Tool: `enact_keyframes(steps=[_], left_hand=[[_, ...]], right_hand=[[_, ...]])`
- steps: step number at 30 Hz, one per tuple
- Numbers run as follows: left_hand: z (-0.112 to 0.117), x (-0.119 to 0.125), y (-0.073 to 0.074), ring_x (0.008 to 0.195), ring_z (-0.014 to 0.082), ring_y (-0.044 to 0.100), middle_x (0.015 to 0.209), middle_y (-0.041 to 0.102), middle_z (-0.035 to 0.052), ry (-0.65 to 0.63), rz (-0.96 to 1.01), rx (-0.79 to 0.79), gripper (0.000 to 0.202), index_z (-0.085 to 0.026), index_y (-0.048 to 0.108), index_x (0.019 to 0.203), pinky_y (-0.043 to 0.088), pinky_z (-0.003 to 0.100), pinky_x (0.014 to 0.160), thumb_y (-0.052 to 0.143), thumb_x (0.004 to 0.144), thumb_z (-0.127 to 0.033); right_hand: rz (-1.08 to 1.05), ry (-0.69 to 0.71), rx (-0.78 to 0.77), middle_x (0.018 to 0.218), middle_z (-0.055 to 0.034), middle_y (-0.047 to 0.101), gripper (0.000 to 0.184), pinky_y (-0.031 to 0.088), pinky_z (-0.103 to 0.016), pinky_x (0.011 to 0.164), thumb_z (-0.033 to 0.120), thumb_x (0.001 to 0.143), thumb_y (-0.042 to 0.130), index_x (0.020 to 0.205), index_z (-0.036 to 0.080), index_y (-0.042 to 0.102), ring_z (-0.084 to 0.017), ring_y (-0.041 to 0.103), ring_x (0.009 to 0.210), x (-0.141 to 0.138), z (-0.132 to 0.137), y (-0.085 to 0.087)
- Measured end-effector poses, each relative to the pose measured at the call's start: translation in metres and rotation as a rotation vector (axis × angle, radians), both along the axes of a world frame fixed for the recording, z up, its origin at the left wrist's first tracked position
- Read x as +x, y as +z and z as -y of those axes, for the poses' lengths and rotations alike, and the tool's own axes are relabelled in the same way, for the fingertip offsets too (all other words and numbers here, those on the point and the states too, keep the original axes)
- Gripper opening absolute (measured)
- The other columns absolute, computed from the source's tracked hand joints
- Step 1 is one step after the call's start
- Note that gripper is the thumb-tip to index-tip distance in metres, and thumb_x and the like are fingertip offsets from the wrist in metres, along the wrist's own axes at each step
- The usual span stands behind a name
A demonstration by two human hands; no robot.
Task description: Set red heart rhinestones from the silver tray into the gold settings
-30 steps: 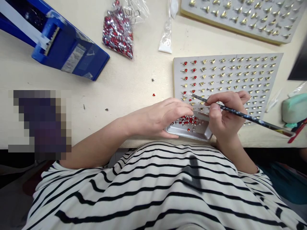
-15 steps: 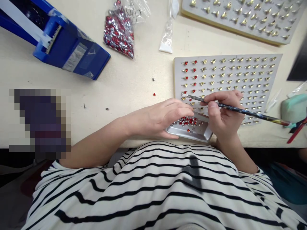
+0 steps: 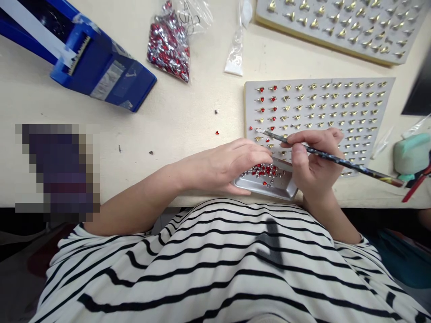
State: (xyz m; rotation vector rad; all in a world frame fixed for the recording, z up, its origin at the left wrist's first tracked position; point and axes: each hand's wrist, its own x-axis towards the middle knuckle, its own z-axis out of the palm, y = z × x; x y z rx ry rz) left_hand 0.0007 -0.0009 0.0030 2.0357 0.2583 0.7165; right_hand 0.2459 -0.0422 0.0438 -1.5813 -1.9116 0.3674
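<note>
My left hand (image 3: 232,163) is closed round the left end of a small silver tray (image 3: 279,190), which holds loose red and silver heart-shaped stones (image 3: 264,170). In my right hand (image 3: 314,159) is a thin, dark patterned stick (image 3: 332,154), pinched between thumb and fingers. Its pale tip (image 3: 259,130) points at a ring in the left column of a grey foam board (image 3: 384,89). Gold-coloured rings (image 3: 313,86) stand in rows on this board, and several at the left bear red stones. Left of the tip, a red stone (image 3: 251,128) lies by the board's edge.
A second ring board (image 3: 323,33) lies at the back right. At the back left are a bag of red stones (image 3: 170,45) and a blue tape dispenser (image 3: 111,72). A small plastic bag (image 3: 235,54) and a green block (image 3: 412,154) also lie on the table.
A red stone now shows at the board's left edge, where none showed before. The stick's tip has shifted slightly up and right. My left hand stays at the tray.
</note>
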Motion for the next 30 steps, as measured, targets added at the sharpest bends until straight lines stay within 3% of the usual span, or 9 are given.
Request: enact_keyframes(steps=[8,18,23,30], left_hand=[[-0.0004,-0.0003,-0.0001,0.141,0.0280,0.061,0.145,0.065,0.0159,0.002,0.006,-0.038,0.068,-0.025,0.049,0.150,0.056,0.051,0.121,0.081,0.091,-0.032],[-0.0003,0.0000,-0.0021,0.141,0.0287,0.061,0.145,0.065,0.0159,0.005,0.004,-0.023,0.066,-0.026,0.049,0.149,0.057,0.053,0.119,0.080,0.091,-0.032],[-0.0005,-0.0002,-0.0018,0.144,0.0282,0.059,0.148,0.063,0.0148,-0.004,-0.022,-0.023,0.066,-0.029,0.045,0.151,0.055,0.055,0.122,0.078,0.094,-0.033],[-0.0007,-0.0004,-0.0007,0.143,0.0285,0.059,0.147,0.064,0.0175,-0.006,-0.011,-0.010,0.066,-0.024,0.046,0.151,0.055,0.054,0.121,0.078,0.093,-0.030]], right_hand=[[0.045,0.001,-0.016,0.086,0.0034,0.076,0.020,0.038,-0.046,0.092,0.037,0.102,0.051,0.097,0.029,0.069,-0.017,0.065,0.076,-0.0048,-0.0010,0.0011],[0.018,0.077,-0.009,0.085,0.0080,0.076,0.013,0.034,-0.042,0.089,0.026,0.099,0.055,0.094,0.028,0.067,-0.013,0.065,0.074,-0.0096,-0.0082,0.0005],[-0.003,0.014,0.016,0.086,0.0049,0.077,0.017,0.036,-0.044,0.091,0.034,0.102,0.054,0.097,0.029,0.070,-0.016,0.067,0.077,-0.0074,-0.0044,-0.0019],[-0.021,0.054,0.030,0.087,0.0071,0.077,0.015,0.033,-0.042,0.089,0.031,0.101,0.055,0.097,0.028,0.069,-0.013,0.065,0.075,-0.0080,-0.0053,-0.0029]])
